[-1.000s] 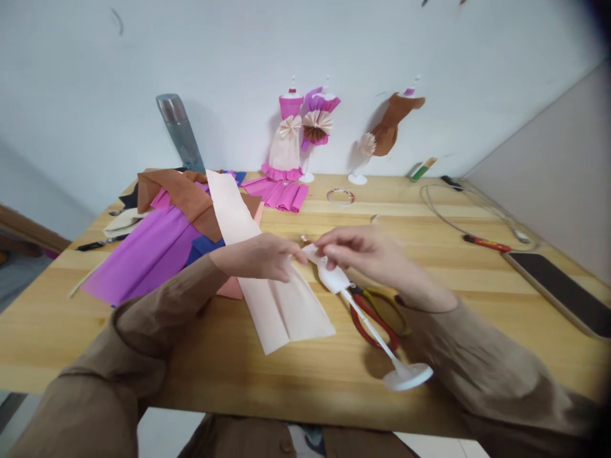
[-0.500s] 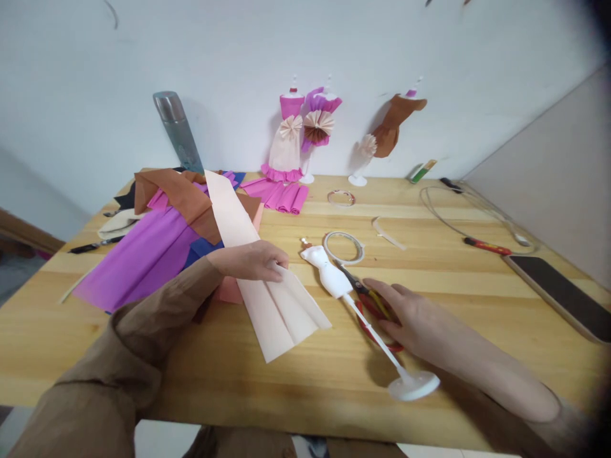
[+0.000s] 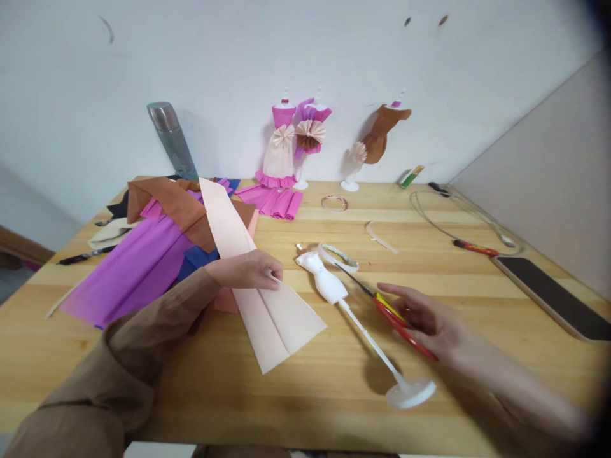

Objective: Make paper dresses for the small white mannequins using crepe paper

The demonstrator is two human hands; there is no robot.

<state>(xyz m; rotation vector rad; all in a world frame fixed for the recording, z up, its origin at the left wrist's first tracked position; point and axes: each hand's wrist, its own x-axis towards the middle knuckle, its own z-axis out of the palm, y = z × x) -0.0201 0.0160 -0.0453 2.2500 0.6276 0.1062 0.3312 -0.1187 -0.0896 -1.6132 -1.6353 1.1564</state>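
My left hand (image 3: 255, 270) pinches a long pale pink crepe paper strip (image 3: 281, 331) near its front end. The strip is folded lengthwise there, and its far end lies over the pile of coloured paper. In my right hand (image 3: 427, 321) is a pair of scissors (image 3: 398, 321), lifted and tilted, blades pointing to the far left. The blade tips reach a roll of tape (image 3: 338, 257), which now stands tilted; whether they touch it I cannot tell. Between my hands a small white mannequin (image 3: 327, 280) on a thin stand lies on its side.
Crepe paper sheets (image 3: 128, 267) are heaped at the left, before a metal flask (image 3: 174, 143). Mannequins in a pink-and-cream dress (image 3: 281, 146), a purple outfit (image 3: 312, 124) and a brown dress (image 3: 382, 133) stand by the wall. A phone (image 3: 556, 296) and a cable (image 3: 477, 210) lie right.
My right hand has picked the scissors up off the table and moved right with them. The tape roll has tipped up. My left hand keeps its hold on the paper strip.
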